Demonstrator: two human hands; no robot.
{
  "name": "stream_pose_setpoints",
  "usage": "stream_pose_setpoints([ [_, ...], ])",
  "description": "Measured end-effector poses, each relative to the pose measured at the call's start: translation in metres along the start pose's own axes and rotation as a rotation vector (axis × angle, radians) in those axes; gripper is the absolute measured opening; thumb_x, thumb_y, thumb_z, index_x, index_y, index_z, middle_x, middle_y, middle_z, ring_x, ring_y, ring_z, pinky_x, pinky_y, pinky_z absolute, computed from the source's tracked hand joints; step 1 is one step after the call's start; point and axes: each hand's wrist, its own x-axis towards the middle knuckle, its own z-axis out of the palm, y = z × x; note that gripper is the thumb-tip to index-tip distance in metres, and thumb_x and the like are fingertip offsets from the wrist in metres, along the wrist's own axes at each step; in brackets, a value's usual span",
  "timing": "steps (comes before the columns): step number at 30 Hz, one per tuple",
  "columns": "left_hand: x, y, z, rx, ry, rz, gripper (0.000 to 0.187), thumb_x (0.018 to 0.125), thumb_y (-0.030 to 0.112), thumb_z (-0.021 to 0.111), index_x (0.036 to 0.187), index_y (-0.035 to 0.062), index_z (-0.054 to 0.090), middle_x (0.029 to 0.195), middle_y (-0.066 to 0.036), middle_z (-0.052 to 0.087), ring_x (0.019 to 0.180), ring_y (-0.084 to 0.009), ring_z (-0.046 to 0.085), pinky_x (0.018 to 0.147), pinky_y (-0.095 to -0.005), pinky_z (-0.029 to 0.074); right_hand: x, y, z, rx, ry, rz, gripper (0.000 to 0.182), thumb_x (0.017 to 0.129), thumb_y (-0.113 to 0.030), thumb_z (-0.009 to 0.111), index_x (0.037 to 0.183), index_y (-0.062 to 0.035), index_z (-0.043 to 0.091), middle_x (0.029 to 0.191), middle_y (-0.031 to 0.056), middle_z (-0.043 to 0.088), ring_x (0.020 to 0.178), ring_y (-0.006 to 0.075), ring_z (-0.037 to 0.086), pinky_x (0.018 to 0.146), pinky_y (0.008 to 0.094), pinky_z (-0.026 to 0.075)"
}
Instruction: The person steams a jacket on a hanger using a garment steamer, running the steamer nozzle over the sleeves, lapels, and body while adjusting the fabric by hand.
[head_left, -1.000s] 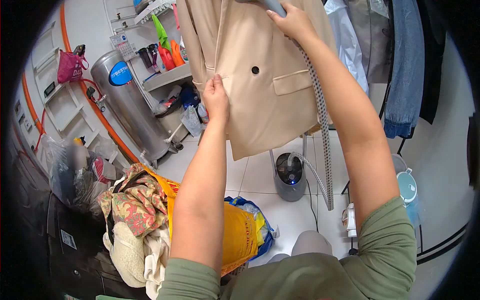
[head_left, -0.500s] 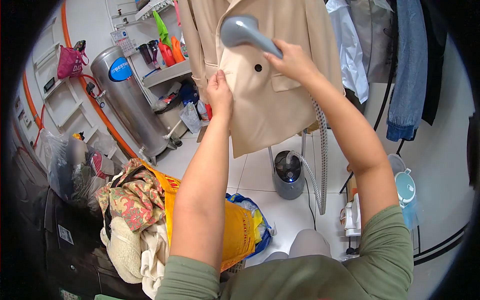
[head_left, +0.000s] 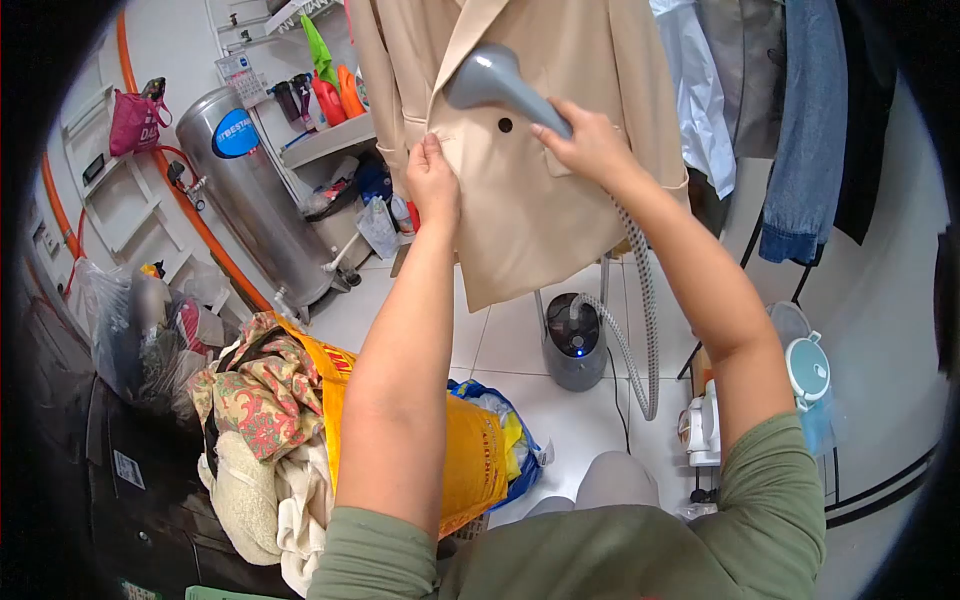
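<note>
A beige blazer (head_left: 530,220) with a dark button hangs in front of me. My left hand (head_left: 433,180) pinches its front edge, a little below the lapel. Wrapped round the handle of a grey garment steamer head (head_left: 490,80) is my right hand (head_left: 590,145). The steamer head lies against the blazer's front, near the lapel, above and left of the button; whether its face touches the cloth all over is hidden. A braided hose (head_left: 645,330) runs down behind my right forearm to the steamer base (head_left: 575,345) on the floor, where a small blue light shows.
At lower left stands a yellow bag (head_left: 470,470) heaped with clothes (head_left: 270,400). A metal tank (head_left: 255,200) and a shelf with bottles (head_left: 330,100) are behind on the left. A denim garment (head_left: 808,130) hangs at right, above a teal-lidded container (head_left: 807,370).
The steamer head has moved slightly down and right over the blazer and tilted more steeply. My left hand still pinches the edge, and the view has shifted a little.
</note>
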Motion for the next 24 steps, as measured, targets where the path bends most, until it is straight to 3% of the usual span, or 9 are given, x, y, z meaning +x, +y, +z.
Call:
stream_pose_setpoints([
  [5, -0.001, 0.007, -0.005, 0.036, 0.000, -0.006, 0.043, 0.105, 0.036, 0.050, 0.088, -0.0021, 0.063, 0.068, -0.004, 0.057, 0.067, -0.0119, 0.048, 0.064, -0.0320, 0.043, -0.002, 0.004, 0.000, 0.035, 0.030, 0.021, 0.050, 0.090, -0.038, 0.068, 0.123, -0.0002, 0.064, 0.092, 0.0231, 0.071, 0.086, 0.0378, 0.070, 0.078, 0.0433, 0.054],
  [11, -0.001, 0.010, -0.008, -0.004, 0.004, -0.011, 0.045, 0.106, 0.038, 0.049, 0.089, -0.0015, 0.064, 0.071, -0.003, 0.059, 0.069, -0.0122, 0.051, 0.066, -0.0319, 0.044, 0.031, 0.005, -0.016, 0.143, 0.049, 0.399, 0.055, 0.088, -0.043, 0.070, 0.123, -0.0009, 0.065, 0.097, 0.0228, 0.072, 0.088, 0.0346, 0.072, 0.079, 0.0417, 0.055],
  [14, 0.002, 0.007, -0.009, -0.042, 0.000, -0.021, 0.045, 0.106, 0.038, 0.049, 0.090, -0.0014, 0.065, 0.071, -0.003, 0.060, 0.069, -0.0124, 0.052, 0.066, -0.0317, 0.044, 0.017, 0.016, 0.000, 0.094, 0.111, 0.200, 0.054, 0.089, -0.042, 0.069, 0.123, -0.0014, 0.065, 0.098, 0.0226, 0.072, 0.089, 0.0353, 0.072, 0.079, 0.0422, 0.055],
  [18, 0.004, 0.004, -0.015, 0.048, 0.020, -0.022, 0.046, 0.106, 0.039, 0.050, 0.090, -0.0016, 0.065, 0.073, -0.003, 0.061, 0.070, -0.0124, 0.053, 0.068, -0.0315, 0.045, -0.013, 0.001, 0.013, 0.040, 0.002, 0.118, 0.052, 0.088, -0.040, 0.069, 0.123, -0.0015, 0.064, 0.099, 0.0244, 0.071, 0.093, 0.0389, 0.069, 0.083, 0.0448, 0.054],
  [21, 0.003, -0.007, -0.012, -0.282, -0.033, -0.135, 0.045, 0.099, 0.042, 0.062, 0.093, -0.0020, 0.066, 0.079, -0.005, 0.065, 0.075, -0.0150, 0.058, 0.074, -0.0317, 0.048, -0.020, -0.001, 0.021, 0.071, 0.028, 0.036, 0.053, 0.087, -0.039, 0.070, 0.122, 0.0001, 0.064, 0.098, 0.0246, 0.071, 0.093, 0.0395, 0.069, 0.084, 0.0457, 0.053],
  [24, -0.026, -0.007, -0.014, -0.016, -0.227, -0.188, 0.055, 0.085, 0.047, 0.078, 0.105, -0.0032, 0.066, 0.093, -0.009, 0.070, 0.088, -0.0199, 0.063, 0.085, -0.0326, 0.050, -0.002, 0.001, 0.016, 0.034, 0.079, 0.011, 0.054, 0.088, -0.038, 0.070, 0.123, 0.0010, 0.062, 0.100, 0.0269, 0.070, 0.095, 0.0413, 0.069, 0.084, 0.0462, 0.053],
])
